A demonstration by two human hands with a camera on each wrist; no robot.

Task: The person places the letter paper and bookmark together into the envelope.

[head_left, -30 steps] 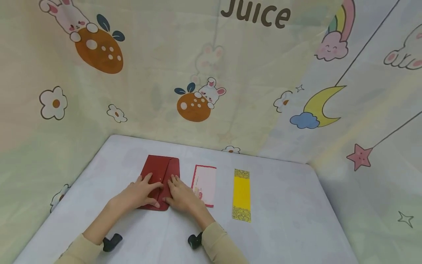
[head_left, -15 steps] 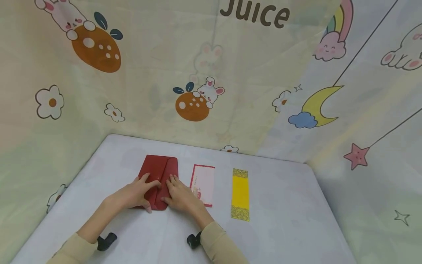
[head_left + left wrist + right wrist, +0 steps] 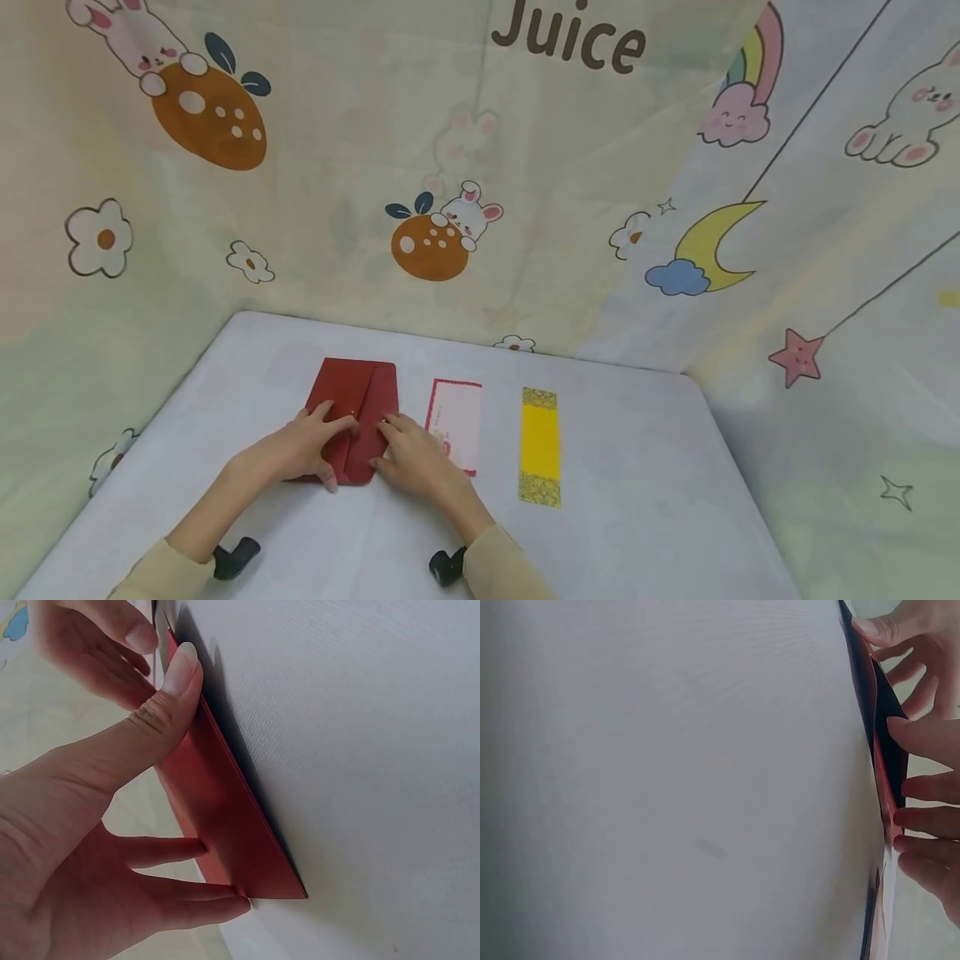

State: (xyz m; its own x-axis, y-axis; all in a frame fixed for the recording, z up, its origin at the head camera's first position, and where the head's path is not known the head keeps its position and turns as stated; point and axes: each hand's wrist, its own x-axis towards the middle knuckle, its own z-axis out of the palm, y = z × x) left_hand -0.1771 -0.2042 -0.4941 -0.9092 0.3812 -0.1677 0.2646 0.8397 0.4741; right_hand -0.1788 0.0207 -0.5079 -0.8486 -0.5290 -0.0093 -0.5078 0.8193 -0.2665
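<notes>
A red envelope (image 3: 342, 383) with a slanting flap lies at the left of the white table. My left hand (image 3: 296, 442) rests on its left part. The fingers are spread, and the thumb (image 3: 181, 671) lies over the near edge in the left wrist view. With thumb and fingertips my right hand (image 3: 412, 454) holds the flap side by its right edge. Seen from the right wrist, the envelope's near edge gapes and shows a dark opening (image 3: 885, 697) by the right thumb. A small gold dot sits near the left fingertips. Part of the envelope is hidden under both hands.
A white card (image 3: 459, 417) with a red border lies just right of the right hand, partly covered by it. Farther right lies a yellow strip (image 3: 540, 442) with patterned ends. Printed cloth (image 3: 337, 208) hangs behind the white table (image 3: 637, 467).
The head view has shifted slightly. My right fingers have drawn back toward the envelope's right edge and bent more. The left hand stays on the envelope, its thumb moved a little outward.
</notes>
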